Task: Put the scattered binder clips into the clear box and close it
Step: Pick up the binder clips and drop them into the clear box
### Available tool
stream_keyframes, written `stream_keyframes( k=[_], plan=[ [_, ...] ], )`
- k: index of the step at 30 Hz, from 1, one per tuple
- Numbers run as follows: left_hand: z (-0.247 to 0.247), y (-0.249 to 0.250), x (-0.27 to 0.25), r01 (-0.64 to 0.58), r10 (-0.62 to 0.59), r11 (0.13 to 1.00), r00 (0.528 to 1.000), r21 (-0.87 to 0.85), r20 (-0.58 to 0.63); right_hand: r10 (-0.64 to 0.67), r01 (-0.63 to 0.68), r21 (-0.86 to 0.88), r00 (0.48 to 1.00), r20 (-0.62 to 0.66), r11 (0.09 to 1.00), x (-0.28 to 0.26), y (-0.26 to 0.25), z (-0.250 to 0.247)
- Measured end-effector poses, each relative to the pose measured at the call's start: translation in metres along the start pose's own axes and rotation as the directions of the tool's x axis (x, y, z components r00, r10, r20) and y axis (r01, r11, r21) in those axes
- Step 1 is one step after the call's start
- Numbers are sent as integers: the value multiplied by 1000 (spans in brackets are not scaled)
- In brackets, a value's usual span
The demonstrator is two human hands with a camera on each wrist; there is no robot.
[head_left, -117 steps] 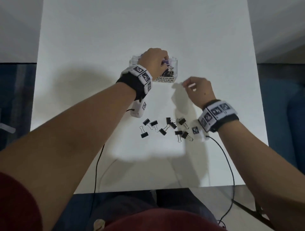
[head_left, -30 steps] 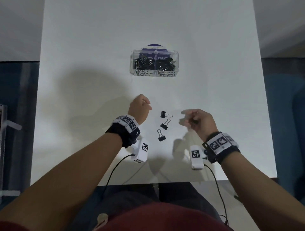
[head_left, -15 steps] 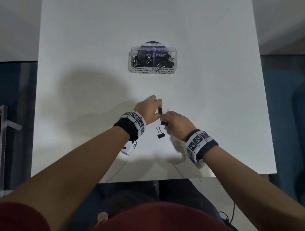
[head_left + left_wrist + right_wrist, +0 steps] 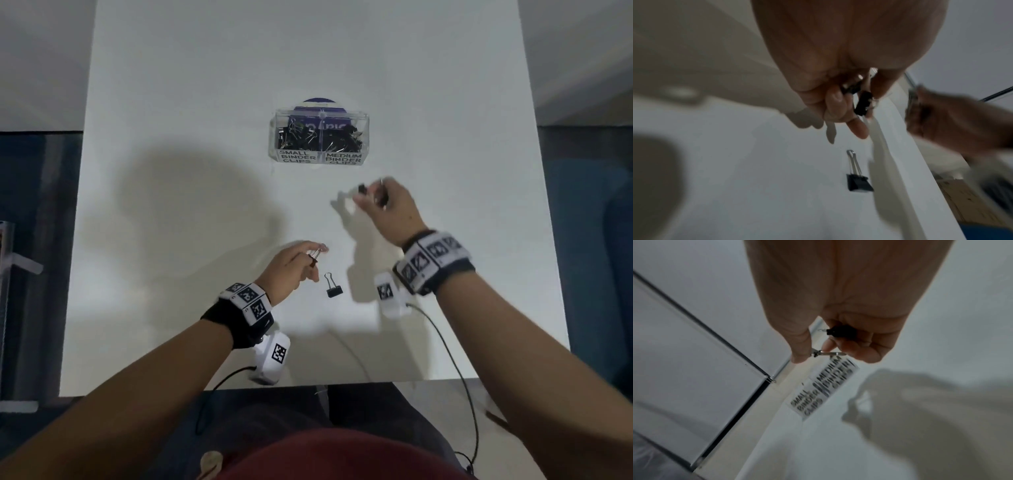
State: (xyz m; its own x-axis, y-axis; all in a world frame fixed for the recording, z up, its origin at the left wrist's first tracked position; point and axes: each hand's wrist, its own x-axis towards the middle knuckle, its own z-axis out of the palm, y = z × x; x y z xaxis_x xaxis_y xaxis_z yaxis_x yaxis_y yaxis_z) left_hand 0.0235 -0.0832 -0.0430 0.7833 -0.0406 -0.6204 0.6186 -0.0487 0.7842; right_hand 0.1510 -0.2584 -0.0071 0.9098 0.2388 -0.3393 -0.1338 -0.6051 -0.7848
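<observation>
Binder clips half-hidden in both curled hands: left hand [image 4: 291, 267], right hand [image 4: 390, 205]; count unclear

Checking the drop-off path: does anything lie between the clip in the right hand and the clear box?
Nothing visible does. The right hand pinches a binder clip above bare white table, just in front of the clear box on its "MEDIUM BINDER CLIPS" side. The box looks open at the top.
</observation>
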Motion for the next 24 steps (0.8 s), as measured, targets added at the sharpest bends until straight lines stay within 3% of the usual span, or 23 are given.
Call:
stream_keyframes(
  k=[3,5,6,7,9,11,14,18,21,24],
  plan=[
    [8,1,0,15,-15,1000,1000,-18,5,-116,106,-159,992,-58,982,43,-35,-5],
    [11,-1,0,-58,65,983,997,172,-34,-152,139,-289,988,-24,947,61,-50,-8],
    [12,-2,-1,-118,132,935,991,334,-17,-155,146,-335,988,0,931,66,-52,-8],
    [14,-3,-2,-176,181,847,983,501,41,-154,149,-362,988,15,920,67,-51,-9],
    [18,-9,-2,-291,195,588,957,755,217,-156,146,-357,988,2,923,62,-40,-11],
    [23,-17,1,-381,151,396,924,835,350,-121,107,-316,992,-23,943,46,-19,-14],
    [26,-19,4,-429,159,269,903,862,399,-16,14,-283,1000,-7,959,4,28,-19],
    [23,-16,5,-439,165,71,891,896,424,22,-15,-256,999,23,967,-83,93,-33],
    [14,12,16,-375,260,128,906,918,334,183,-158,-199,977,112,967,-158,127,-47],
    [1,69,42,-300,365,355,916,885,164,319,-278,-199,921,223,940,-210,142,-61]
  ],
)
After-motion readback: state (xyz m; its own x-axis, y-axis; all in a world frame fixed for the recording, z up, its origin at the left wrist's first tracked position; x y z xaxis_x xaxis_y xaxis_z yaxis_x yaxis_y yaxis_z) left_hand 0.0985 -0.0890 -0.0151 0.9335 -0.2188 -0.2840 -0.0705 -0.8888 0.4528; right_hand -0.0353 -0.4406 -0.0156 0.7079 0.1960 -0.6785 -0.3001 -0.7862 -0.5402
